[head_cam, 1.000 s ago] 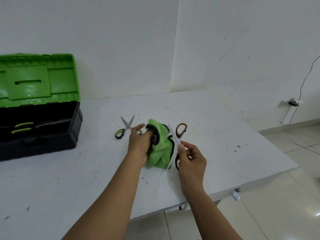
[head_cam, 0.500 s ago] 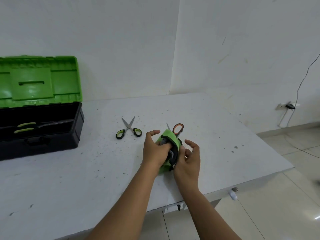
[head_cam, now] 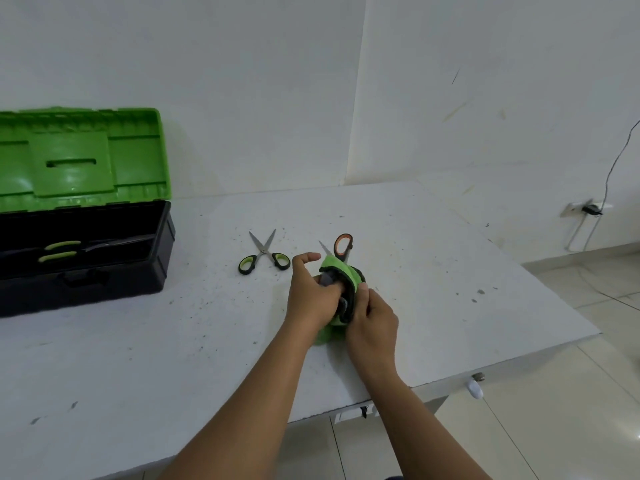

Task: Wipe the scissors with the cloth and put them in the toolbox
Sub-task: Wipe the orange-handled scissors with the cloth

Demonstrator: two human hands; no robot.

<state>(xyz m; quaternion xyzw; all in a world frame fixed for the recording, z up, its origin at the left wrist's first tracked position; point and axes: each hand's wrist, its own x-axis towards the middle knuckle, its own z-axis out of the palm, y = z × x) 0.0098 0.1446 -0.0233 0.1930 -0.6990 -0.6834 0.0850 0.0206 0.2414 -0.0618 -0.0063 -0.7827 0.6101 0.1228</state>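
Orange-handled scissors (head_cam: 343,247) are gripped in the green cloth (head_cam: 337,268) by both the left hand (head_cam: 311,292) and right hand (head_cam: 372,317), near the table's (head_cam: 450,271) front edge. Green-handled scissors (head_cam: 264,252) lie just beside; the open toolbox (head_cam: 104,271) sits at the far left edge.

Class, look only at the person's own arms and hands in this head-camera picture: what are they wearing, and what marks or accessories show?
Both forearms are bare up to the bottom edge of the frame; no sleeves show. The left hand and right hand wear no gloves. No watch, bracelet or ring is visible on the wrists or fingers, and no markings show.
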